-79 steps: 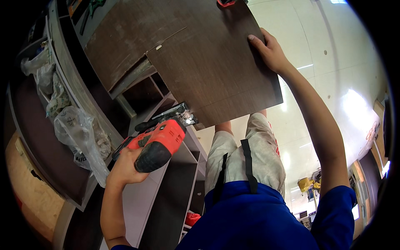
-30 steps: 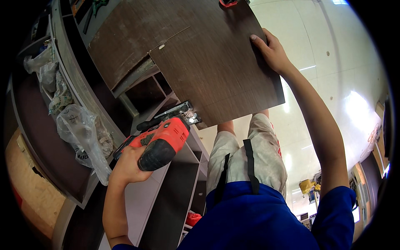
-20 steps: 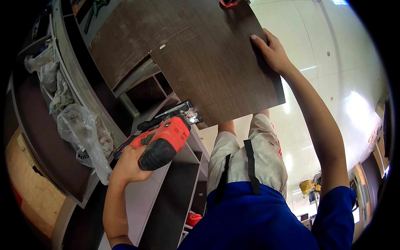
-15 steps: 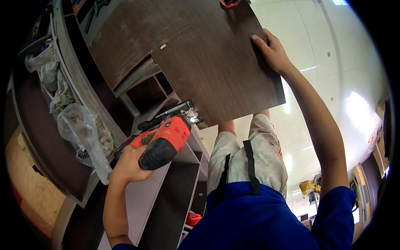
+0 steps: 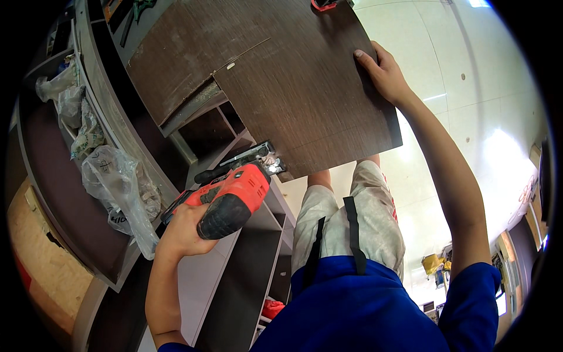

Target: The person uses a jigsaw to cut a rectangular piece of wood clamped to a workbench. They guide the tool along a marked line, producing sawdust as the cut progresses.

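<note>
A red and black jigsaw (image 5: 237,196) is gripped in my left hand (image 5: 186,232), whose fingers wrap round its handle. The metal base of the saw meets the near left edge of a dark brown wood-grain board (image 5: 299,94). Between that edge and the rest of the board is a cut-out notch, with a thin cut line running on from its corner. A small pale oval piece (image 5: 230,66) lies by that corner. My right hand (image 5: 384,73) holds the board's right edge, thumb on top and fingers underneath.
Below and left of the board stands shelving (image 5: 249,281) with open compartments. Crumpled clear plastic bags (image 5: 117,182) rest on a dark panel at the left. A red tool (image 5: 324,4) sits on the board's far edge. Pale tiled floor (image 5: 434,117) spreads to the right.
Almost nothing differs. The jigsaw and my left hand have shifted very slightly to the right; my right hand keeps its hold on the board.
</note>
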A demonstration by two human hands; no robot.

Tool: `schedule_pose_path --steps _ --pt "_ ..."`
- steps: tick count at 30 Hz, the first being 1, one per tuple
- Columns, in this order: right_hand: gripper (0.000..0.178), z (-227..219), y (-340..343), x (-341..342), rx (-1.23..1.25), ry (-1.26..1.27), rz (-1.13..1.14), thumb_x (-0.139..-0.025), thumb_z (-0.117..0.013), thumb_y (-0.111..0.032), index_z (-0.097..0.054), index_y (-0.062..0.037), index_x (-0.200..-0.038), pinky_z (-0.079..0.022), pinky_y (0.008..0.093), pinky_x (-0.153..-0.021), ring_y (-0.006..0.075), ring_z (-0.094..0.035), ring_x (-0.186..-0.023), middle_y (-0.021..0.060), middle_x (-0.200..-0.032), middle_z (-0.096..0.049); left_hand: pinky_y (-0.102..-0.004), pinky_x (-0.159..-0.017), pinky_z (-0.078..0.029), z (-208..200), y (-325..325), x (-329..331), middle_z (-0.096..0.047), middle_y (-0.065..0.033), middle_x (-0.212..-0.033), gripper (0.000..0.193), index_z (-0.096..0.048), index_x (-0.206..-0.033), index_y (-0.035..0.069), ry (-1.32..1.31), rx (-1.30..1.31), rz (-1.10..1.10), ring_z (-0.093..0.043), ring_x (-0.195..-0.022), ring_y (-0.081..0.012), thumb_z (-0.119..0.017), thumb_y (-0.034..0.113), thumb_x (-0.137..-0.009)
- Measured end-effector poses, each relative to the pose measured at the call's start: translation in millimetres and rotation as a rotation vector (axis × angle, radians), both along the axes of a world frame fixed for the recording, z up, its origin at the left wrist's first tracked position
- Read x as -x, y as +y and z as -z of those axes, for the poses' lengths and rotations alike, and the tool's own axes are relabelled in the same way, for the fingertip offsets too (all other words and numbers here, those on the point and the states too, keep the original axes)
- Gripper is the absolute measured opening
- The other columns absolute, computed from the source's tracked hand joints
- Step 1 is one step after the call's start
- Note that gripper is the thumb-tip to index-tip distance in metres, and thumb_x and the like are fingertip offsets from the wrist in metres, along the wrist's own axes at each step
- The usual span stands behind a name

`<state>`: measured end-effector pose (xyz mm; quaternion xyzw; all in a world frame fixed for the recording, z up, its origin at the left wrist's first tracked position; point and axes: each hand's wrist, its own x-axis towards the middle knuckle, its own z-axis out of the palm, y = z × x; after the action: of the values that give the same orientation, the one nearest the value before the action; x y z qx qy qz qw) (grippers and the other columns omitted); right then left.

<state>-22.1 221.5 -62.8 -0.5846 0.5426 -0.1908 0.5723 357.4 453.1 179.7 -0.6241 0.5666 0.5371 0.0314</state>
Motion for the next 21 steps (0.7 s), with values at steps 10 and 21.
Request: schedule_pose_path --steps 10,21 --pt "0.050 -1.2 0.4 -0.2 0.008 0.023 0.001 -0.102 -0.056 -0.044 -0.061 0.0012 -0.123 -0.050 0.0377 -0.092 0.0248 -0.068 -0.098 0.0169 -0.107 -0.071 -0.0360 -0.066 -0.054 -5.0 -8.0 6.3 -0.064 -0.0168 -0.072 0.025 -0.068 -0.089 0.002 -0.003 -0.030 -0.008 -0.063 -0.066 -0.0387 -0.071 0.009 -0.064" --pt "0.050 -0.7 0.5 0.0 -0.008 -0.008 0.009 -0.102 -0.057 -0.044 -0.061 0.0011 -0.123 -0.050 0.0375 -0.092 0.0238 -0.067 -0.099 0.0162 -0.107 -0.071 -0.0361 -0.065 -0.053 -8.8 -10.3 12.9 -0.062 -0.0167 -0.069 0.022 -0.066 -0.085 0.000 -0.032 -0.031 -0.017 -0.060 -0.061 -0.0354 -0.070 0.009 -0.065"
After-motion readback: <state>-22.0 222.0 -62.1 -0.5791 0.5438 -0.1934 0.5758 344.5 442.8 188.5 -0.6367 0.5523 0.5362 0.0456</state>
